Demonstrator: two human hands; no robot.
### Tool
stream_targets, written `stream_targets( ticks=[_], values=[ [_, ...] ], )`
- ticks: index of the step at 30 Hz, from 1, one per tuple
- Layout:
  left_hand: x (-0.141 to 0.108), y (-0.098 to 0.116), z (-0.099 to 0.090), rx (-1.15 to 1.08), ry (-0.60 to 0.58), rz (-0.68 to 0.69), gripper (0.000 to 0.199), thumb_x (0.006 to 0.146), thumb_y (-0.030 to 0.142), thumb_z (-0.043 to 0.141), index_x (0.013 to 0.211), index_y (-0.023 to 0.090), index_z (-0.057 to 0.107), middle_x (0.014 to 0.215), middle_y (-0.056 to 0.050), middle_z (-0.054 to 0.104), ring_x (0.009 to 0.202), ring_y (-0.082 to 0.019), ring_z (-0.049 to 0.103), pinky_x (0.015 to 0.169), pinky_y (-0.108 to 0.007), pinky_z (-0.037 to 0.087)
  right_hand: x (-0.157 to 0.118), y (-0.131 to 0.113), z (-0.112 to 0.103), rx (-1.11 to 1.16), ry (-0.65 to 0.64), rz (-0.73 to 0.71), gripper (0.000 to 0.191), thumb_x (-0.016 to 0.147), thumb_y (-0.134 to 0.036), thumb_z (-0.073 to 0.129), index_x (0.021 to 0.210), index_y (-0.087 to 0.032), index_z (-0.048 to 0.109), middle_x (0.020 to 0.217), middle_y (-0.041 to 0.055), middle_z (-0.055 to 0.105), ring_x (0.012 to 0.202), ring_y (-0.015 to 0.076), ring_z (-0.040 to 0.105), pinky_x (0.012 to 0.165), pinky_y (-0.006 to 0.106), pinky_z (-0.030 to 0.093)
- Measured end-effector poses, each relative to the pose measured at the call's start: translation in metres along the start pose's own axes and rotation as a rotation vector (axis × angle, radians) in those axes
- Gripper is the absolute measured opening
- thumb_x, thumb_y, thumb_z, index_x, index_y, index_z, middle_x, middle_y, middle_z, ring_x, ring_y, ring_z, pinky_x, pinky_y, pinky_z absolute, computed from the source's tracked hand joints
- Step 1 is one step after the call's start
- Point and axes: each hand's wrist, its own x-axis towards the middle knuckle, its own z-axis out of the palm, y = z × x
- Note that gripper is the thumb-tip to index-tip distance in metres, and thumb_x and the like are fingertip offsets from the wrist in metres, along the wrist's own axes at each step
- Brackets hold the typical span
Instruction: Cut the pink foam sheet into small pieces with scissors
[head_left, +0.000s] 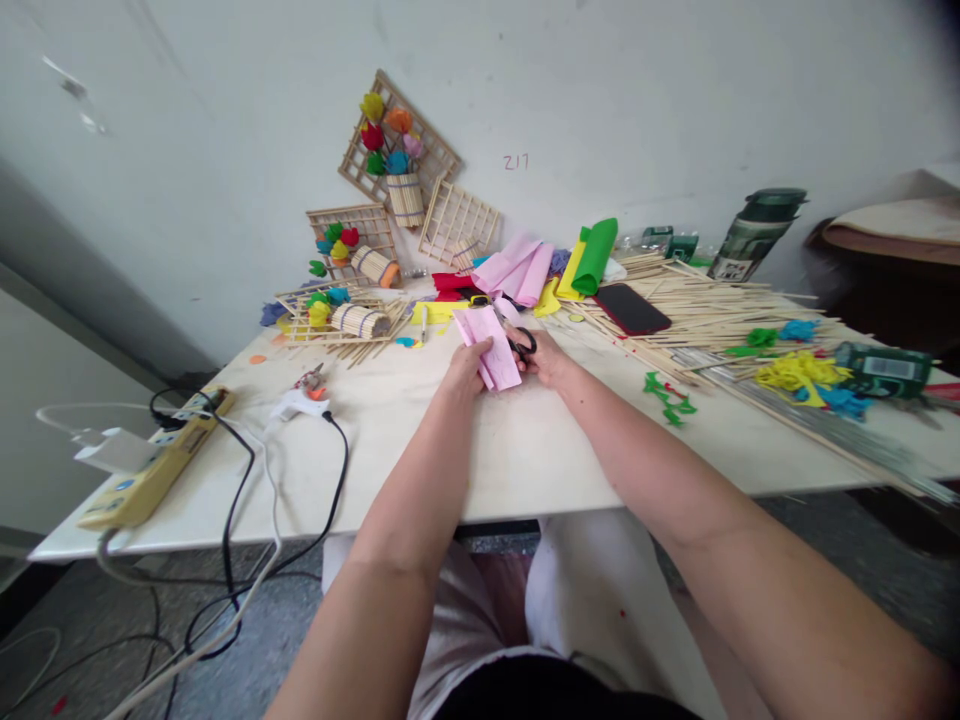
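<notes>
Over the middle of the white table, my left hand (471, 365) pinches a folded piece of pink paper (501, 362), thumb on top. Black-handled scissors (523, 344) are in my right hand (541, 358), its fingers wrapped at the handle loops. The scissors meet the right side of the pink paper; their blades are largely hidden, so whether they are closed on it I cannot tell. Just beyond lie more pink sheets (517, 270), a red piece (452, 287) and yellow strips (435, 311). A white marker (424, 324) lies left of the paper.
Wooden lattices with paper flowers (401, 150) lean on the wall. Thin sticks (697, 300), a phone (632, 309), green scraps (667, 398) and a tilted bottle (759, 235) occupy the right. At left are a glue gun (298, 403) and a power strip (142, 485) with trailing cords.
</notes>
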Motion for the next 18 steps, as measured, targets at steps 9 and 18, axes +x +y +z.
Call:
stream_targets(
  ticks=[9,18],
  values=[
    [0.0035,-0.0015,0.0006,-0.022,0.022,0.016,0.025,0.08,0.007,0.053,0.103,0.004,0.062,0.074,-0.014,0.071,0.068,-0.024,0.07,0.075,-0.039,0.057,-0.0009,-0.0033,-0.0037,-0.033,0.028,-0.012,0.034,0.079,-0.044,0.067,0.071,-0.012,0.061,0.048,0.0,0.057,0.032,0.0051,0.045,0.027,0.014,0.026],
    [0.0021,-0.001,0.003,-0.097,0.097,0.069,0.024,0.077,0.005,0.058,0.1,0.008,0.064,0.071,-0.009,0.07,0.073,-0.023,0.071,0.077,-0.036,0.057,0.0023,-0.0073,-0.0032,-0.086,0.062,-0.087,0.026,0.075,-0.035,0.071,0.07,-0.012,0.063,0.046,-0.0011,0.056,0.033,0.0051,0.043,0.03,0.015,0.033]
  ],
)
